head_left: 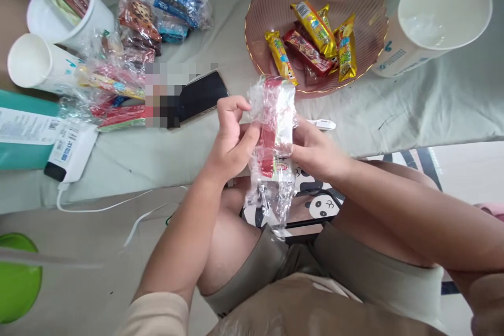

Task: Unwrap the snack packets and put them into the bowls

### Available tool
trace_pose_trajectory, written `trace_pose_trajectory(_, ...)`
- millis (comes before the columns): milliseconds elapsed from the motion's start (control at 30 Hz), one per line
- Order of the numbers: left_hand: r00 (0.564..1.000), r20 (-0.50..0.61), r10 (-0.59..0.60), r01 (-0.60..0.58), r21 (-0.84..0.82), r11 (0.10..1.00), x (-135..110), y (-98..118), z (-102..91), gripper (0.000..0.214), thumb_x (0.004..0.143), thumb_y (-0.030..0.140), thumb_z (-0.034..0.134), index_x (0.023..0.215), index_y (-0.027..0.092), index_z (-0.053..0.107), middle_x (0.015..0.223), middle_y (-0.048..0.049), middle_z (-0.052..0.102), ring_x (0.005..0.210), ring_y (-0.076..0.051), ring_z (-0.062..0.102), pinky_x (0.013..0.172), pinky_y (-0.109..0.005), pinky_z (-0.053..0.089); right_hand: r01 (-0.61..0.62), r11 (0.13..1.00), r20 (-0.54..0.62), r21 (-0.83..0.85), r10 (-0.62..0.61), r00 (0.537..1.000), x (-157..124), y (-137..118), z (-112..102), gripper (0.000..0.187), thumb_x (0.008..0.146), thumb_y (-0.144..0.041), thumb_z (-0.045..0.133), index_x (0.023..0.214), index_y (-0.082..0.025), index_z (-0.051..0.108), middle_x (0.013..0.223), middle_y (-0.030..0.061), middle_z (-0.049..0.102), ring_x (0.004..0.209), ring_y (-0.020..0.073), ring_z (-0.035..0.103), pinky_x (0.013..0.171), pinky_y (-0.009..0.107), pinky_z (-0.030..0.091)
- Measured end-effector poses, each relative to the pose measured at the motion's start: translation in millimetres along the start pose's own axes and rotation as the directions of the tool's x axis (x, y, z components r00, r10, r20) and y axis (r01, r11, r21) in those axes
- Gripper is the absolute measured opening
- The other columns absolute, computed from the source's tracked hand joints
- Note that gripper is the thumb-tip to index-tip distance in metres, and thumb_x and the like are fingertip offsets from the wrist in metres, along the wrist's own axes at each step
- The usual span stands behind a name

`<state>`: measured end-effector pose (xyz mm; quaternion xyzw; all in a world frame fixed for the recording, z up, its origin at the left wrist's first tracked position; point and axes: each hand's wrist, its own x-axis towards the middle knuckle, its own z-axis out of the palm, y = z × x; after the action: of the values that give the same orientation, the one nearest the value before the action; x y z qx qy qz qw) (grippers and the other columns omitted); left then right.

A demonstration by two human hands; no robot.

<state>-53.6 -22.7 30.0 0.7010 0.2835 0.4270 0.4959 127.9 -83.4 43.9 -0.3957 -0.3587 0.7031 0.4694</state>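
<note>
Both my hands hold a red snack bar wrapped in crinkled clear plastic (274,136) upright above my lap. My left hand (230,139) grips its left side, thumb and fingers pinching the plastic near the top. From the right, my right hand (315,149) closes on the packet. Loose plastic hangs down below the bar. Beyond my hands stands a pink ribbed glass bowl (366,5) holding several yellow and red wrapped candy bars (315,44).
On the pale green cloth lie a black phone (200,97), a pile of plastic-wrapped snacks (129,58), white paper cups (43,63), one filled with packets (63,8), a large white cup (441,16), and a white power bank (73,149) with cable.
</note>
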Motion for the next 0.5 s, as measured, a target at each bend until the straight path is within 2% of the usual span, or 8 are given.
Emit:
trace_pose_trajectory(133,0.997,-0.075,0.01,0.007,0.215,0.977,-1.7,6.2,-8.5,0.026,0.099,0.048,0.068,0.114,0.031,0.055,0.128,-0.005,0.06,0.063,-0.007,0.052,0.053,-0.024,0.043,-0.125,0.98,0.049,0.154,0.119,0.992,1.1,7.4,7.7,0.059,0.07,-0.049,0.092,0.111,-0.024,0.058,0.088,0.0,0.068,0.078,0.0182,0.067,0.071,0.034,0.059)
trace_pose_trajectory(200,0.98,-0.185,0.068,-0.015,0.275,0.961,0.1,15.0,-16.9,0.023,0.094,0.045,0.074,0.103,0.026,0.064,0.121,-0.0058,0.063,0.071,-0.01,0.053,0.057,-0.027,0.042,-0.16,0.966,0.058,0.203,0.151,0.987,3.1,10.8,12.0,0.058,0.069,-0.05,0.092,0.106,-0.023,0.058,0.085,-0.0004,0.068,0.072,0.016,0.064,0.066,0.032,0.057)
trace_pose_trajectory(267,0.962,-0.234,0.138,-0.081,0.237,0.968,2.0,29.7,-24.0,0.023,0.093,0.047,0.072,0.09,0.024,0.067,0.103,-0.0055,0.065,0.072,-0.014,0.053,0.059,-0.03,0.041,-0.156,0.958,0.035,0.241,0.152,0.988,5.2,13.8,16.4,0.058,0.068,-0.048,0.093,0.107,-0.022,0.058,0.091,0.0013,0.071,0.075,0.0166,0.066,0.069,0.033,0.059)
trace_pose_trajectory(300,0.973,-0.187,0.133,-0.097,0.193,0.976,2.3,38.9,-26.2,0.026,0.096,0.049,0.068,0.088,0.025,0.067,0.094,-0.0049,0.065,0.071,-0.015,0.054,0.059,-0.032,0.04,-0.146,0.956,0.018,0.256,0.146,0.989,6.1,14.9,18.5,0.059,0.067,-0.045,0.093,0.109,-0.022,0.058,0.096,0.0023,0.073,0.078,0.0176,0.068,0.073,0.034,0.061)
trace_pose_trajectory(333,0.988,-0.081,0.129,-0.108,0.224,0.969,1.9,48.8,-27.0,0.03,0.096,0.054,0.065,0.091,0.025,0.069,0.09,-0.0053,0.067,0.073,-0.018,0.057,0.061,-0.034,0.042,-0.133,0.955,0.003,0.266,0.138,0.99,6.7,15.9,20.4,0.06,0.067,-0.043,0.093,0.111,-0.022,0.058,0.1,0.0031,0.075,0.082,0.0186,0.07,0.078,0.035,0.062)
trace_pose_trajectory(367,0.993,0.072,0.094,-0.113,0.332,0.936,0.8,58.6,-26.7,0.034,0.09,0.058,0.071,0.097,0.025,0.07,0.093,-0.0061,0.07,0.079,-0.02,0.061,0.065,-0.036,0.044,-0.118,0.956,-0.011,0.27,0.126,0.992,6.9,16.5,22.0,0.06,0.067,-0.041,0.094,0.112,-0.023,0.058,0.104,0.0038,0.076,0.086,0.0194,0.071,0.082,0.037,0.063)
trace_pose_trajectory(400,0.984,0.165,0.074,-0.142,0.446,0.884,-0.9,67.7,-25.3,0.041,0.081,0.059,0.081,0.101,0.024,0.071,0.095,-0.0058,0.072,0.083,-0.022,0.064,0.065,-0.036,0.046,-0.101,0.958,-0.022,0.268,0.111,0.994,6.8,17.0,23.2,0.06,0.066,-0.039,0.093,0.112,-0.023,0.059,0.107,0.0043,0.077,0.089,0.0201,0.072,0.087,0.038,0.063)
trace_pose_trajectory(500,0.988,0.153,-0.038,-0.077,0.678,0.731,-7.2,87.4,-18.7,0.019,0.08,0.035,0.083,0.09,0.025,0.069,0.087,-0.0012,0.071,0.075,-0.019,0.064,0.062,-0.034,0.046,-0.088,0.964,-0.02,0.251,0.096,0.995,5.2,17.8,24.7,0.053,0.068,-0.038,0.091,0.109,-0.021,0.061,0.11,0.0061,0.078,0.097,0.0221,0.074,0.096,0.041,0.063)
